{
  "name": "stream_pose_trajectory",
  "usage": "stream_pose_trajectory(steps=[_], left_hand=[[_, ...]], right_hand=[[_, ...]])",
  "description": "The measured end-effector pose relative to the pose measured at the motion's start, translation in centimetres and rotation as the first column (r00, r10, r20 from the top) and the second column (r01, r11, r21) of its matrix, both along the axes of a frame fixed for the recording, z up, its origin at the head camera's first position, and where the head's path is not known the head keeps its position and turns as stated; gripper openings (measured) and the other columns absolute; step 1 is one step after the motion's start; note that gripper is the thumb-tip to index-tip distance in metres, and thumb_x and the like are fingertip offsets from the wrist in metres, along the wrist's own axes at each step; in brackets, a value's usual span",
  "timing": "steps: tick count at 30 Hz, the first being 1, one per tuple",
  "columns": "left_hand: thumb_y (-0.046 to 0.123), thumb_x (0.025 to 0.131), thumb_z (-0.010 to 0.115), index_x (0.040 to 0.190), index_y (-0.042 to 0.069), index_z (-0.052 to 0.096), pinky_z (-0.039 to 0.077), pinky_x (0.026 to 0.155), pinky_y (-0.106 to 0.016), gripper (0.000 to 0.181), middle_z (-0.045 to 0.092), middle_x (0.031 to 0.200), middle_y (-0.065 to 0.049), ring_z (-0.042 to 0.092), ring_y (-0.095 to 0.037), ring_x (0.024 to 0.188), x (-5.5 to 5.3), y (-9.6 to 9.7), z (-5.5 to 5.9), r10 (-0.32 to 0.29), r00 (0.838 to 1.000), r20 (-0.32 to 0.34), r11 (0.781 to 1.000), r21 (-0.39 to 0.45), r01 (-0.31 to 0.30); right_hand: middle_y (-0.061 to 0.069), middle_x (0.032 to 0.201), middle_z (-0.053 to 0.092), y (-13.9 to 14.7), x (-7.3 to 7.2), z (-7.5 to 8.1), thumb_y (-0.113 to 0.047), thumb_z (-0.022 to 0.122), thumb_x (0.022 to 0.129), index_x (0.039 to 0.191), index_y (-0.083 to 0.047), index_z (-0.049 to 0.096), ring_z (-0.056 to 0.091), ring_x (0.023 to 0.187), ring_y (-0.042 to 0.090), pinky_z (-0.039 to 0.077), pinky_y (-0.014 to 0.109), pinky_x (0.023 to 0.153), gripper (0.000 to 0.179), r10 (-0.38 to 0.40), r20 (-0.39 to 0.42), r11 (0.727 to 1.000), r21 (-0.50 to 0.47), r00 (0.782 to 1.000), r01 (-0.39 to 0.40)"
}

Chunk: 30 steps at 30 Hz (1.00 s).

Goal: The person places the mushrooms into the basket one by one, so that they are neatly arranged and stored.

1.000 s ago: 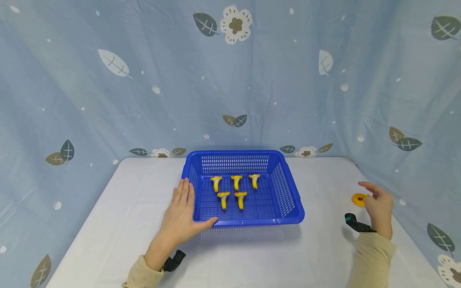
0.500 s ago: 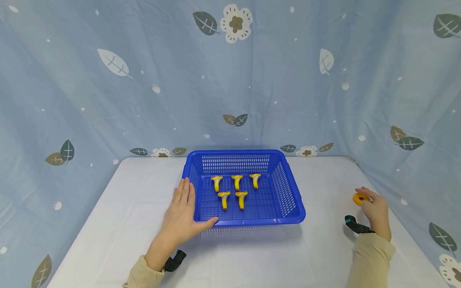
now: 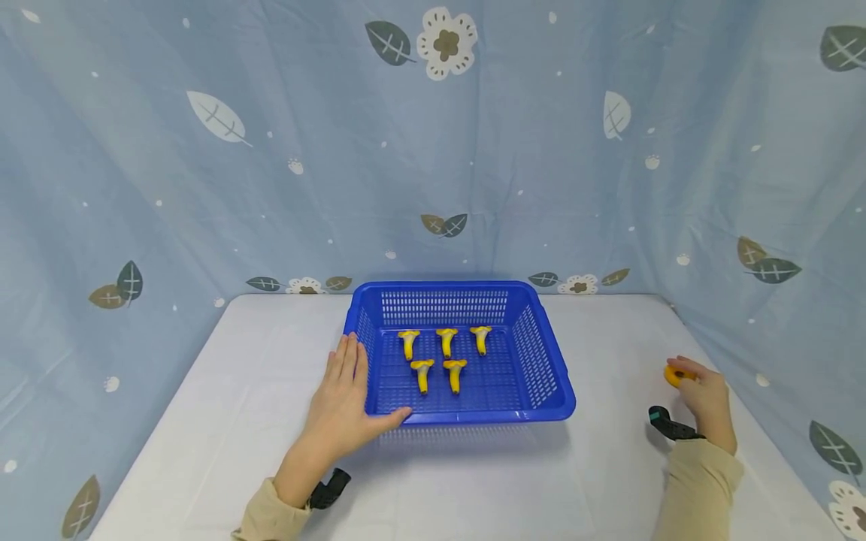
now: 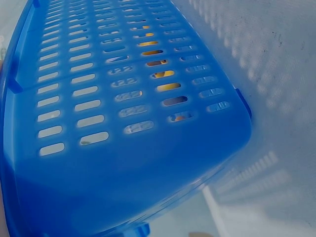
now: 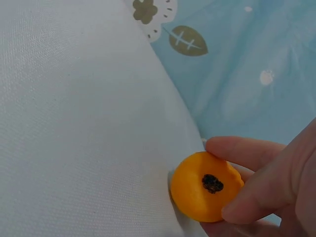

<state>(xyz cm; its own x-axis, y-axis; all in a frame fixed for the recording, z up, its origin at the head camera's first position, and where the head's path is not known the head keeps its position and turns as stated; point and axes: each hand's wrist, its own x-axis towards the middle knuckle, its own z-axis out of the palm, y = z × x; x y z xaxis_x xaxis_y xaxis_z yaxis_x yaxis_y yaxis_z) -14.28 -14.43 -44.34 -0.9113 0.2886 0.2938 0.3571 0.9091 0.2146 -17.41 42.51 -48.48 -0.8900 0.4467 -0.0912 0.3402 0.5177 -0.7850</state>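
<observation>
In the head view my left hand rests on the blue basket at its near left corner, fingers straight along the left rim and thumb spread over the front rim. The slotted side of this basket fills much of the left wrist view. Far to the right, my right hand pinches a round orange-yellow piece with a dark rough spot between thumb and fingers, low at the table. Several yellow toy mushrooms lie in two rows inside the basket, stems toward me.
A white cloth covers the table, its right edge close beside my right hand. Blue patterned curtain hangs behind and along both sides. Black wrist straps sit on both wrists.
My right hand has come down and slightly left onto the round orange-yellow piece, and its fingers have closed around it. The left hand has stayed on the basket.
</observation>
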Motion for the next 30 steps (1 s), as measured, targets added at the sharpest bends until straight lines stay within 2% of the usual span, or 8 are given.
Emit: stream_pose_trajectory(steps=[2, 6, 9, 11, 13, 16, 20, 30], left_hand=[[0.081, 0.075, 0.059, 0.149, -0.015, 0.025, 0.011, 0.121, -0.050, 0.127, 0.012, 0.160, -0.031, 0.004, -0.040, 0.150, 0.0, 0.0, 0.0, 0.002, 1.000, 0.001, 1.000, -0.004, -0.002], [0.081, 0.075, 0.060, 0.149, -0.016, 0.025, 0.011, 0.121, -0.050, 0.127, 0.012, 0.159, -0.031, 0.004, -0.040, 0.150, 0.0, 0.0, 0.1, 0.001, 1.000, 0.005, 1.000, -0.005, -0.001], [0.080, 0.075, 0.061, 0.149, -0.016, 0.025, 0.010, 0.121, -0.050, 0.126, 0.011, 0.160, -0.031, 0.004, -0.040, 0.150, 0.0, 0.0, 0.2, 0.000, 1.000, 0.008, 1.000, -0.003, 0.000], [0.080, 0.075, 0.061, 0.149, -0.016, 0.025, 0.010, 0.122, -0.050, 0.126, 0.011, 0.160, -0.031, 0.004, -0.040, 0.150, 0.0, 0.0, 0.2, 0.002, 1.000, 0.011, 1.000, -0.006, -0.002], [0.080, 0.075, 0.060, 0.149, -0.016, 0.024, 0.010, 0.122, -0.050, 0.126, 0.011, 0.160, -0.031, 0.004, -0.040, 0.150, 0.1, 0.0, 0.2, 0.003, 1.000, 0.014, 1.000, -0.006, -0.002], [0.080, 0.075, 0.060, 0.149, -0.016, 0.024, 0.010, 0.121, -0.050, 0.126, 0.011, 0.160, -0.031, 0.004, -0.040, 0.150, 0.1, 0.0, 0.2, 0.000, 1.000, 0.021, 1.000, 0.003, 0.000], [0.080, 0.075, 0.061, 0.149, -0.016, 0.024, 0.010, 0.121, -0.051, 0.126, 0.010, 0.160, -0.031, 0.004, -0.040, 0.150, 0.1, 0.0, 0.2, 0.000, 1.000, 0.024, 1.000, 0.013, 0.000], [0.080, 0.075, 0.060, 0.150, -0.015, 0.023, 0.010, 0.122, -0.050, 0.126, 0.009, 0.160, -0.030, 0.003, -0.040, 0.150, 0.1, 0.0, 0.2, 0.003, 1.000, 0.027, 1.000, 0.015, -0.004]], right_hand=[[0.028, 0.154, 0.032, 0.0, 0.1, 0.0, 0.004, 0.039, 0.086, 0.142, 0.008, 0.045, 0.030, 0.137, 0.046, 0.040, 0.035, 0.090, 0.057, 0.001, 0.008, 1.000, -0.014, 1.000, -0.001], [0.032, 0.149, 0.036, 0.1, 0.5, 0.1, 0.004, 0.040, 0.085, 0.141, 0.009, 0.046, 0.037, 0.119, 0.042, 0.036, 0.026, 0.069, 0.057, 0.033, 0.011, 0.999, 0.002, 0.999, -0.033], [0.033, 0.147, 0.038, 0.1, 0.6, 0.2, 0.003, 0.041, 0.084, 0.139, 0.010, 0.048, 0.039, 0.116, 0.039, 0.036, 0.023, 0.068, 0.056, 0.061, 0.009, 0.998, 0.004, 0.998, -0.061], [0.034, 0.146, 0.039, 0.0, 0.7, 0.3, 0.003, 0.042, 0.085, 0.138, 0.011, 0.048, 0.040, 0.118, 0.040, 0.037, 0.022, 0.072, 0.054, 0.085, 0.013, 0.996, 0.002, 0.996, -0.085], [0.034, 0.145, 0.039, -0.1, 0.7, 0.5, 0.002, 0.041, 0.087, 0.138, 0.012, 0.048, 0.040, 0.119, 0.041, 0.039, 0.025, 0.076, 0.053, 0.110, 0.028, 0.994, 0.001, 0.994, -0.110], [0.037, 0.145, 0.037, -0.5, 0.7, 1.0, 0.002, 0.039, 0.086, 0.139, 0.013, 0.046, 0.038, 0.121, 0.046, 0.043, 0.042, 0.087, 0.054, 0.140, 0.070, 0.990, -0.020, 0.988, -0.139], [0.039, 0.143, 0.035, -0.9, 0.7, 1.5, 0.002, 0.038, 0.086, 0.140, 0.014, 0.044, 0.036, 0.121, 0.050, 0.038, 0.059, 0.096, 0.056, 0.166, 0.115, 0.986, -0.028, 0.979, -0.164], [0.040, 0.133, 0.045, -1.3, -0.3, 1.7, -0.001, 0.054, 0.086, 0.131, 0.015, 0.052, 0.044, 0.109, 0.045, 0.043, 0.039, 0.078, 0.049, 0.244, 0.165, 0.964, 0.062, 0.956, -0.257]])
